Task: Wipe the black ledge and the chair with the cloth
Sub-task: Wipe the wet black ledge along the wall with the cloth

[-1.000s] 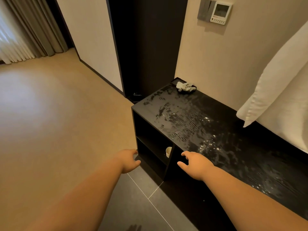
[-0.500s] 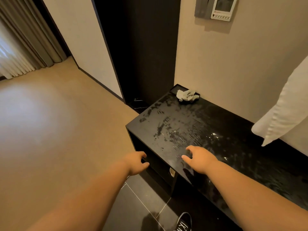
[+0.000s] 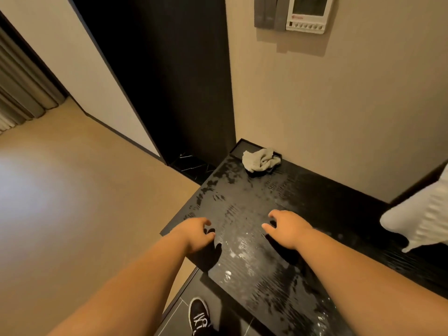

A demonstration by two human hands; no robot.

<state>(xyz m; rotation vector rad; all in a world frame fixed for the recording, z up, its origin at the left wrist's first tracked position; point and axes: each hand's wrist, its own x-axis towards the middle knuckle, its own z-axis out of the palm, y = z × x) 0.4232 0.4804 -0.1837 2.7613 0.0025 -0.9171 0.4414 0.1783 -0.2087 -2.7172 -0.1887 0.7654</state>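
I count two hands in the lower middle of the frame: one left hand (image 3: pixel 194 232) and one right hand (image 3: pixel 288 229). There is one crumpled grey cloth (image 3: pixel 260 160) just above centre, lying on the one black table (image 3: pixel 315 190). One black shoe (image 3: pixel 199 314) shows at the bottom edge and one white pillow (image 3: pixel 421 224) at the right edge. At the top I see one white wall controller (image 3: pixel 309 14) and beside it grey switch plates (image 3: pixel 269 12), two as far as I can tell. One curtain (image 3: pixel 21 93) hangs at the left edge.
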